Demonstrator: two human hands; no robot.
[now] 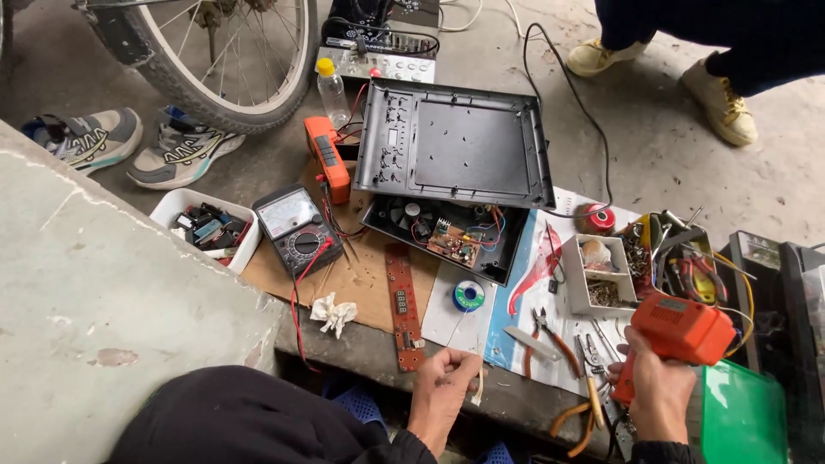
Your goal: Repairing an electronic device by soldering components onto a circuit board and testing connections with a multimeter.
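Appliance housing (pixel 451 146) already opened, far centre on the surface (pixel 361 344). Right hand (pixel 657 391) clenched on orange soldering gun (pixel 679 331), near right; left hand (pixel 443 378) pinching solder wire (pixel 477 387). Red circuit strip (pixel 404 305) not yet touched.

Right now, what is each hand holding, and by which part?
The right hand grips the orange soldering gun by its handle. The left hand pinches a thin pale strip near its top end.

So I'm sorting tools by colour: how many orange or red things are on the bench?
Orange drill in right hand: 1
Orange tester: 1
Red board: 1
Red spool: 1
Total: 4
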